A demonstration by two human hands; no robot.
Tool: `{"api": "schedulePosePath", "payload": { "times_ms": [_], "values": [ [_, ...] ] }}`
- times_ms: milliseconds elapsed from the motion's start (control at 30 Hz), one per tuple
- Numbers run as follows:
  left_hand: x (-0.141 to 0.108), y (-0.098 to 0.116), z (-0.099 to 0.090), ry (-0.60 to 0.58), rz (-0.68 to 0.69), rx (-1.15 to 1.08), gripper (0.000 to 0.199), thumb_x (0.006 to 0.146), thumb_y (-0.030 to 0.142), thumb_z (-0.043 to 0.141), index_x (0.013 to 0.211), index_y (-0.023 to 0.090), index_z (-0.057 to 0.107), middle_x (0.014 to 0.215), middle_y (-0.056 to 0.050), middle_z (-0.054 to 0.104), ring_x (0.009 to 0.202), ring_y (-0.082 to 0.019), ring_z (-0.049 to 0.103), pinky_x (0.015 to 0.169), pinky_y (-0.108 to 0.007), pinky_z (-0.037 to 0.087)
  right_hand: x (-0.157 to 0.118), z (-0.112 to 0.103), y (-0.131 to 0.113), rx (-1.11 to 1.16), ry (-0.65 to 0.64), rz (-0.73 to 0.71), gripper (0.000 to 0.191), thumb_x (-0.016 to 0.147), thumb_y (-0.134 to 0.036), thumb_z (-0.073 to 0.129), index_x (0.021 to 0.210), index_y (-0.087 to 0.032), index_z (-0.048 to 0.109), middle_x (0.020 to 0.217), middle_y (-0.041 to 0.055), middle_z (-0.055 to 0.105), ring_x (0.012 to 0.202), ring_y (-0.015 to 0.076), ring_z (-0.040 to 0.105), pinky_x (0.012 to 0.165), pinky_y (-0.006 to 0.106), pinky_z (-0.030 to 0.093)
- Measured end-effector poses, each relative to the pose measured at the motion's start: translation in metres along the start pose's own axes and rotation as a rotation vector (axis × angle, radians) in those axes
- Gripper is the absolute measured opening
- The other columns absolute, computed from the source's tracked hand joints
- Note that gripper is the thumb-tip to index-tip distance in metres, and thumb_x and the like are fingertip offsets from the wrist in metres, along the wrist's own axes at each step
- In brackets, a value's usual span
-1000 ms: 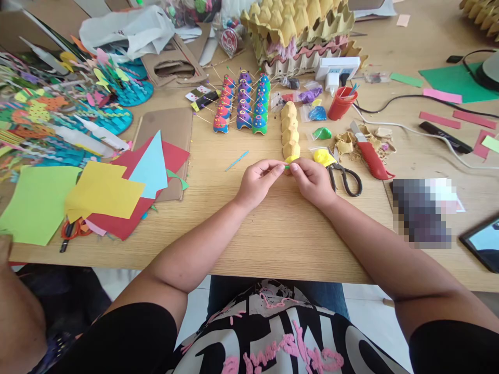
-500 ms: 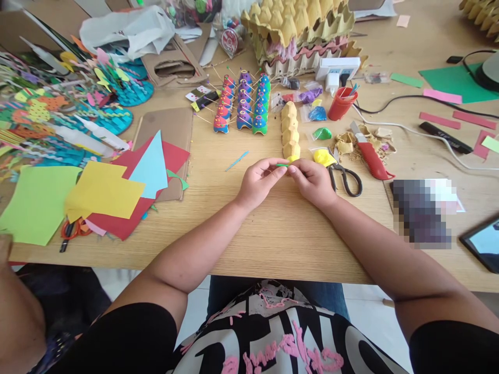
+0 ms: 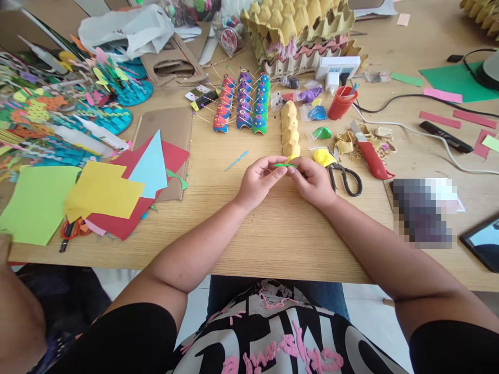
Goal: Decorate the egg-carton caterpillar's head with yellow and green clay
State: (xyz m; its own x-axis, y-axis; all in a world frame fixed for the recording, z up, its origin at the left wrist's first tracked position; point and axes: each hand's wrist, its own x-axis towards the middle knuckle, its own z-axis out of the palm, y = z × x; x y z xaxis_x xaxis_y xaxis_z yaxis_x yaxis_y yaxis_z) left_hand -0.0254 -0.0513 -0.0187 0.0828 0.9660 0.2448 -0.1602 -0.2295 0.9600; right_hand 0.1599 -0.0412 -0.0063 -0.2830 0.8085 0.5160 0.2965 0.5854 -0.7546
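More of the green strand [image 3: 286, 165] shows between the fingertips than a second ago, while the hands themselves have hardly shifted. On the left hand [image 3: 259, 179] and the right hand [image 3: 315, 179] alike, thumb and forefinger are closed, pinching the strand, which lies crosswise from one to the other. The step looks like thinning or straightening a piece of soft clay, though the material is a guess; next it seems to want a light, even pinch, so the strand neither tears nor flattens. Just beyond the fingers is the carton strip [image 3: 289, 127], its near end yellow and partly hidden by the hands. Yellow clay [image 3: 323, 157] and scissors [image 3: 335, 165] sit just beside the right hand, the knife [image 3: 372, 158] farther right, so that side is tight. A blue stick [image 3: 237, 161] lies near the left hand, with wood around it before the paper [image 3: 105, 189]. Farther back stand three painted strips [image 3: 244, 101]. Most room lies toward the body, where the table [image 3: 249, 234] shows bare between the arms [image 3: 212, 234] up to its front edge.
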Motion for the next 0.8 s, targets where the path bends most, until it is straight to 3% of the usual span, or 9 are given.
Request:
{"api": "schedulePosePath", "payload": {
  "times_ms": [167,333,400,467,533,633,700,800],
  "values": [
    [0.001,-0.002,0.000,0.035,0.019,0.017,0.040,0.085,0.062,0.090,0.098,0.024,0.086,0.097,-0.002,0.085,0.086,-0.010,0.074,0.082,-0.024,0.057,0.000,-0.003,0.000,-0.003,-0.018,0.022,0.053,0.104,-0.074,0.059,0.092,-0.023,0.070,0.067,-0.0009,0.059,0.061,0.0150,0.051,0.060,0.032,0.042],
    [0.004,-0.001,0.000,0.171,0.011,-0.022,0.050,0.079,0.070,0.090,0.090,0.021,0.082,0.080,0.001,0.077,0.078,-0.010,0.067,0.078,-0.025,0.053,0.007,-0.016,0.015,-0.067,0.247,0.063,0.055,0.107,-0.075,0.050,0.096,-0.025,0.069,0.084,0.0035,0.066,0.078,0.0202,0.062,0.076,0.038,0.052],
    [0.005,0.001,0.001,0.195,0.009,-0.028,0.054,0.077,0.073,0.090,0.085,0.021,0.078,0.076,0.002,0.073,0.076,-0.010,0.065,0.078,-0.026,0.052,0.010,-0.022,0.024,-0.122,0.307,0.094,0.056,0.108,-0.076,0.046,0.102,-0.026,0.070,0.080,0.0016,0.062,0.076,0.0205,0.060,0.076,0.039,0.052],
    [0.005,0.001,0.001,0.202,0.010,-0.029,0.055,0.077,0.074,0.089,0.081,0.021,0.075,0.075,0.002,0.071,0.074,-0.009,0.062,0.078,-0.026,0.052,0.012,-0.026,0.029,-0.219,0.240,0.117,0.054,0.107,-0.075,0.050,0.109,-0.025,0.072,0.074,-0.0007,0.058,0.071,0.0201,0.059,0.075,0.039,0.052],
    [0.006,0.001,0.000,0.214,0.011,-0.023,0.056,0.079,0.075,0.087,0.078,0.021,0.073,0.074,0.002,0.071,0.073,-0.009,0.061,0.079,-0.026,0.051,0.012,-0.028,0.026,-0.370,0.075,0.152,0.052,0.101,-0.072,0.064,0.118,-0.024,0.073,0.073,-0.0007,0.061,0.071,0.0214,0.061,0.075,0.038,0.050],
    [0.006,0.000,-0.001,0.235,0.009,-0.009,0.058,0.082,0.077,0.084,0.075,0.021,0.072,0.075,0.001,0.071,0.073,-0.010,0.060,0.080,-0.027,0.051,0.013,-0.026,0.010,-0.641,-0.145,0.191,0.058,0.093,-0.064,0.076,0.131,-0.020,0.072,0.098,0.0097,0.079,0.091,0.0308,0.072,0.080,0.041,0.051],
    [0.006,-0.001,-0.002,0.241,0.002,-0.001,0.058,0.084,0.077,0.081,0.074,0.021,0.071,0.076,0.001,0.072,0.073,-0.010,0.060,0.081,-0.027,0.051,0.013,-0.024,-0.002,-0.771,-0.229,0.196,0.055,0.094,-0.057,0.075,0.132,-0.018,0.071,0.117,0.0169,0.082,0.107,0.0368,0.074,0.085,0.042,0.051],
    [0.007,-0.001,-0.002,0.230,-0.010,0.010,0.054,0.087,0.073,0.082,0.077,0.021,0.072,0.078,0.000,0.072,0.075,-0.010,0.061,0.082,-0.028,0.052,0.014,-0.021,-0.014,-0.891,-0.278,0.253,0.050,0.095,-0.052,0.073,0.130,-0.016,0.070,0.124,0.0206,0.082,0.111,0.0402,0.074,0.086,0.043,0.050]
  ]
}}
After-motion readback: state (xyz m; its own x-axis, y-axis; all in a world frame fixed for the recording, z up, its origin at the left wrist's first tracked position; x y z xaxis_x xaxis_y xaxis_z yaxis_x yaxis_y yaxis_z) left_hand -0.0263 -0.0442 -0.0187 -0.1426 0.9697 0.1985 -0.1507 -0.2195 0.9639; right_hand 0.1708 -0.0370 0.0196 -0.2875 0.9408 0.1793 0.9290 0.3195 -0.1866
